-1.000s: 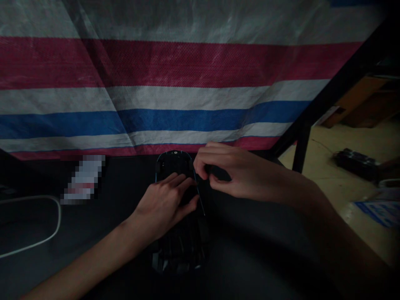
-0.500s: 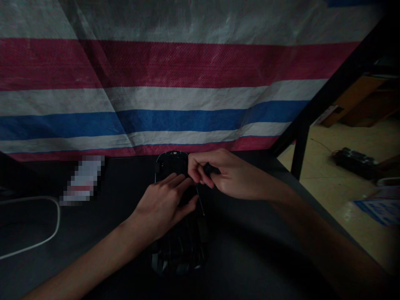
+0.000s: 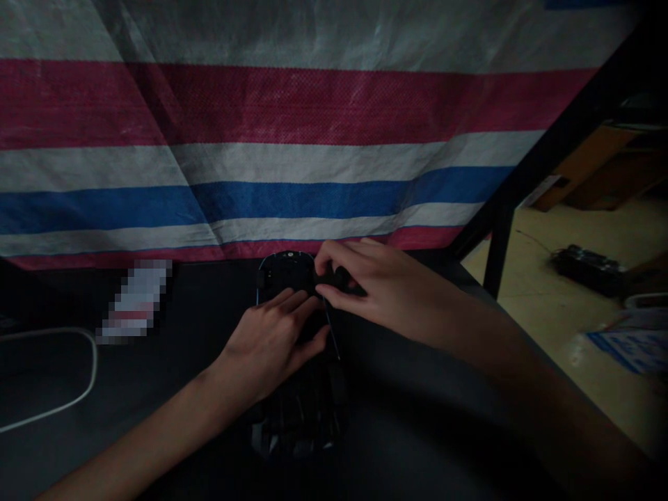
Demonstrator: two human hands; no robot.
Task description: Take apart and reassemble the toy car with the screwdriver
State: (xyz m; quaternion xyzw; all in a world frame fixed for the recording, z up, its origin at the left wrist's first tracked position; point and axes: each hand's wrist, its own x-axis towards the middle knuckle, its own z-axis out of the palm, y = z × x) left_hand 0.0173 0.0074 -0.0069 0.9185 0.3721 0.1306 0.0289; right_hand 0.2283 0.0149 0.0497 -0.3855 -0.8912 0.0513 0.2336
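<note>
A long dark device [image 3: 295, 410] with a rounded, blue-edged far end lies on the dark table [image 3: 172, 390] in dim light. My left hand [image 3: 274, 341] rests flat on its middle, fingers stretched out and pressing down. My right hand [image 3: 368, 282] is closed in a pinch round the black handle of a thin screwdriver [image 3: 330, 332]. The thin shaft slants down to the device's right edge, just beside my left fingertips.
A striped red, white and blue tarp [image 3: 261, 139] hangs right behind the table. A white cable [image 3: 78, 396] loops at the left, near a blurred white label [image 3: 134, 300]. At the right stand a black frame post [image 3: 498, 254], the floor and a dark power strip [image 3: 587, 268].
My right hand has shifted a little left and its fingers have turned round the screwdriver handle. The left hand and the device have stayed put.
</note>
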